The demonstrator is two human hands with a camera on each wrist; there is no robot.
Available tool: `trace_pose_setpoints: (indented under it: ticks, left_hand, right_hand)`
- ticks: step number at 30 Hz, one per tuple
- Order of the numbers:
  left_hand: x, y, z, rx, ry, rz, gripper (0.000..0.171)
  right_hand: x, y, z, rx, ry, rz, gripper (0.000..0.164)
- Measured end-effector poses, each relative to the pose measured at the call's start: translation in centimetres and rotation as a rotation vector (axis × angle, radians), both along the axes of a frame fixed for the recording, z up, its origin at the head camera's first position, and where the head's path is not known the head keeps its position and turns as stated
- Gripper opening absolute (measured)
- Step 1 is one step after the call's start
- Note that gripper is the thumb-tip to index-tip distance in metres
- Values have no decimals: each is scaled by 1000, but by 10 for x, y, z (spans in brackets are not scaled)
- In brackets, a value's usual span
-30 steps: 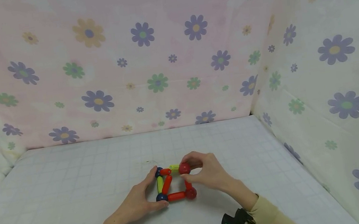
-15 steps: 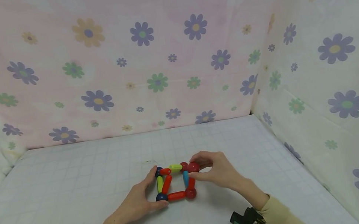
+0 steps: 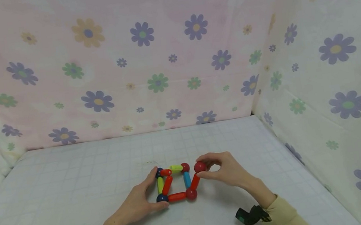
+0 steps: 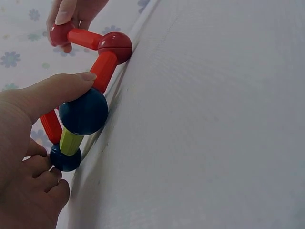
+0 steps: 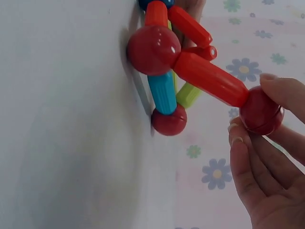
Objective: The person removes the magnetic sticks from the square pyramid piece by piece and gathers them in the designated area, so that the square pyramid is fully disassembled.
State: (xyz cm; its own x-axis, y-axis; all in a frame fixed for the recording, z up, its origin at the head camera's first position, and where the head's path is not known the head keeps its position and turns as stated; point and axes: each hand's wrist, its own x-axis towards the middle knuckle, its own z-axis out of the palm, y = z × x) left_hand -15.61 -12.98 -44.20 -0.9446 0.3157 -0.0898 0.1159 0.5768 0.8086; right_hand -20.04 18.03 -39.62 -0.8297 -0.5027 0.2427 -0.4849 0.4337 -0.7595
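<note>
A square frame of magnetic balls and rods lies on the table. My left hand (image 3: 136, 204) spans its left side, thumb on the near blue ball (image 4: 85, 112), fingers curled at the far blue ball (image 4: 66, 159). Between thumb and fingertips, my right hand (image 3: 226, 168) pinches a raised red ball (image 5: 261, 112). From that ball a red rod (image 5: 212, 78) slants down to the near right red ball (image 3: 191, 194). A light blue rod (image 3: 187, 180) runs back to the far red ball (image 3: 185, 167). Two more red rods, one of them this slanted rod (image 3: 167, 185), rise from the blue balls.
Pale grid-lined cloth covers the table (image 3: 73, 178). Flowered curtains (image 3: 175, 71) stand behind it and along the sides. A black device (image 3: 252, 215) is strapped at the right wrist, beside a beige sleeve (image 3: 282, 214).
My right hand has moved right with the red ball, tilting its red rod outward from the frame. The light blue rod and far red ball have come into view. The left hand stays put.
</note>
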Motion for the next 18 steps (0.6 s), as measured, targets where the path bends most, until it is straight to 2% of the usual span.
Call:
trace_pose_setpoints:
  ticks: [6,18]
  left_hand:
    - [0,0,0,9,0,-2,110]
    - [1,0,0,10,4,-1,110]
  right_hand:
    - [-5,5,-5,9,-11,12,37]
    - [-8,4,-16,-1,44,-51,33]
